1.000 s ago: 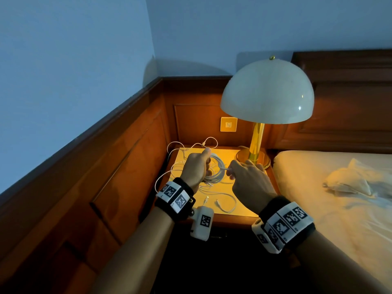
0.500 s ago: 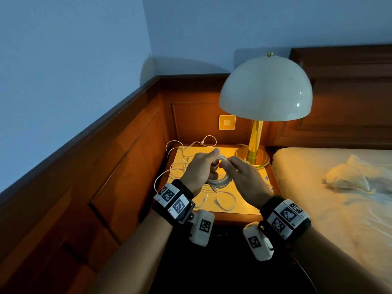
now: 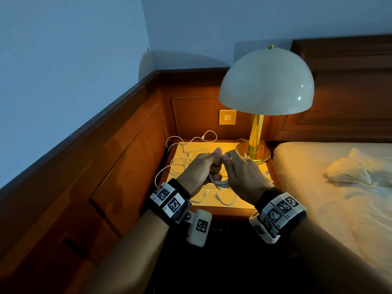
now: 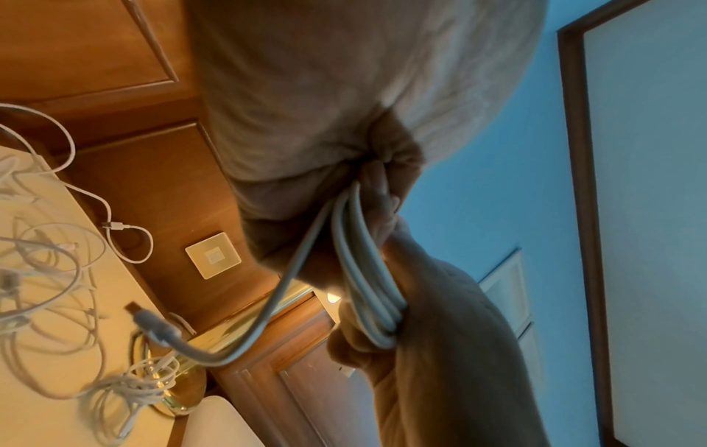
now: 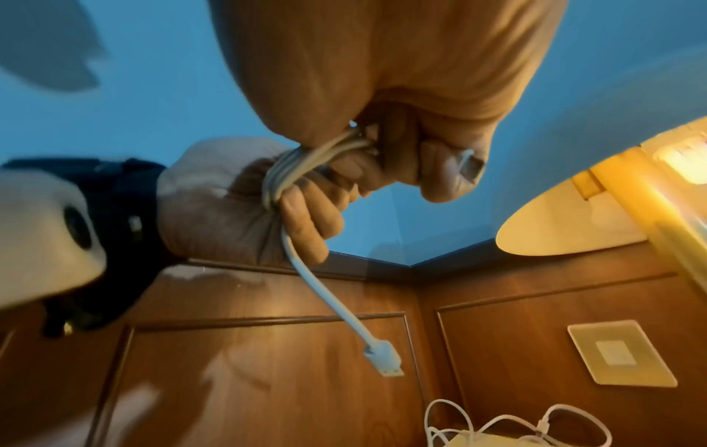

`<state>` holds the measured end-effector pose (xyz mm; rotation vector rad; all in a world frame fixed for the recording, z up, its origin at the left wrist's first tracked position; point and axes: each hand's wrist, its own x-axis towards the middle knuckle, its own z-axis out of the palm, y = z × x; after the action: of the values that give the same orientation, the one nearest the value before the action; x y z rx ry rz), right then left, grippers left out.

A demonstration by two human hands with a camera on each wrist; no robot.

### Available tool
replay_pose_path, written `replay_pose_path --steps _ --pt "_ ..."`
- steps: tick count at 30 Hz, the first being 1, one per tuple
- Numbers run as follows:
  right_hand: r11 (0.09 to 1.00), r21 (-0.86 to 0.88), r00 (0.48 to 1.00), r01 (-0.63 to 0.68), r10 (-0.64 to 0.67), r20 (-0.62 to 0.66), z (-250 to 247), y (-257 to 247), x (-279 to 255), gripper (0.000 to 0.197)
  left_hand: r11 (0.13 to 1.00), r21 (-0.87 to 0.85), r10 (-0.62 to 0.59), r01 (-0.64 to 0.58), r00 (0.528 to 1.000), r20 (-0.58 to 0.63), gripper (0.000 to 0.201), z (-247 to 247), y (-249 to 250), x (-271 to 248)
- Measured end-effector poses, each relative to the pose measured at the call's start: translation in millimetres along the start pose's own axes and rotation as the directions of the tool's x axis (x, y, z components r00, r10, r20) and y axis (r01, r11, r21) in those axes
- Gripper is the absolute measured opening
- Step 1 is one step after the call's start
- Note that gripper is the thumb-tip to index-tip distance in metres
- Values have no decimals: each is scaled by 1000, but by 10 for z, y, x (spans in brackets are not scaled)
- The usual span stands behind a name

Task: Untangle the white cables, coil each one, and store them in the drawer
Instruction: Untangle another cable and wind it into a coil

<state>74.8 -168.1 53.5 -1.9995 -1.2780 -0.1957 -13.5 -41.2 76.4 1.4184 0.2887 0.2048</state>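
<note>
White cable coil (image 3: 219,181) inside curled fingers (image 3: 214,166)

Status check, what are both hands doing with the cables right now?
Left hand grips the coiled white cable; right hand pinches the same coil. USB end dangles free. Loose cables still tangled on the nightstand.

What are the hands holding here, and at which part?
Both hands, left and right, grip one coiled white cable around its bundled loops; its plug end hangs free.

Dim room, warm glow from the lamp (image 3: 266,81), blurred, edge-warped wrist views.
</note>
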Motion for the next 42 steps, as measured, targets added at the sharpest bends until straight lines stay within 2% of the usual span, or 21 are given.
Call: replay_pose_path --steps 3,6,9,11,13,15,18,20,21,22,24,26,28,30,32,33,35,36,38,40,42 --pt "1000 23 1000 -6 5 26 20 27 13 34 1000 -1 21 -21 1000 -18 39 -8 -29 2" --pt "999 25 1000 29 -29 0 28 33 24 36 998 27 62 -62 998 -19 39 9 -44 -9" --pt "997 59 997 45 -41 -67 -57 20 48 24 996 -43 77 -76 996 33 45 -35 -45 -31" --pt "997 78 990 24 -13 -142 -147 38 81 22 995 -67 78 -73 994 78 41 -109 -73 -61" --pt "995 102 980 6 15 -200 -236 90 117 23 996 42 81 -85 993 81 30 -178 -120 -109" --pt "995 99 969 9 16 -245 -299 143 142 25 959 255 120 -122 992 24 21 -235 -163 -148" --pt "997 70 968 18 0 -251 -320 191 156 27 838 522 196 -157 981 -20 14 -318 -107 -174" --pt "998 62 972 28 -13 -234 -303 213 143 26 750 641 263 -165 963 -59 12 -380 36 -202" --pt "998 56 975 32 -19 -222 -292 225 132 25 746 641 298 -180 951 -79 12 -409 124 -221" --pt "998 47 978 35 -24 -207 -281 230 118 24 782 589 320 -205 943 -97 13 -434 211 -244" --pt "999 35 985 38 -32 -167 -242 231 93 23 891 369 329 -266 937 -120 16 -428 358 -295" --pt "998 40 989 43 -37 -144 -186 208 81 24 949 107 311 -298 939 -149 16 -351 427 -295" --pt "998 45 987 46 -38 -155 -132 163 85 24 948 -57 296 -312 934 -200 15 -255 416 -243" --pt "998 61 987 26 -16 -163 -85 121 91 23 931 -133 299 -339 921 -251 16 -159 375 -200" --pt "995 97 985 -2 19 -173 -53 90 90 25 915 -129 327 -381 891 -314 20 -89 317 -173" --pt "993 115 983 -11 32 -182 -40 76 85 26 913 -74 353 -401 868 -349 23 -71 267 -152" --pt "986 167 980 -13 46 -196 -24 32 81 28 900 142 434 -412 818 -377 24 -43 144 -115" --pt "980 199 980 -12 51 -193 -16 9 82 29 883 250 465 -398 813 -350 22 -22 86 -106" --pt "966 258 983 -24 69 -169 3 -40 87 31 882 322 441 -345 844 -304 19 4 -13 -81" --pt "956 288 984 -48 94 -150 27 -73 87 34 906 271 395 -327 882 -256 20 29 -31 -102" --pt "951 300 981 -78 127 -147 37 -81 82 36 903 259 397 -344 898 -190 21 45 -53 -108"
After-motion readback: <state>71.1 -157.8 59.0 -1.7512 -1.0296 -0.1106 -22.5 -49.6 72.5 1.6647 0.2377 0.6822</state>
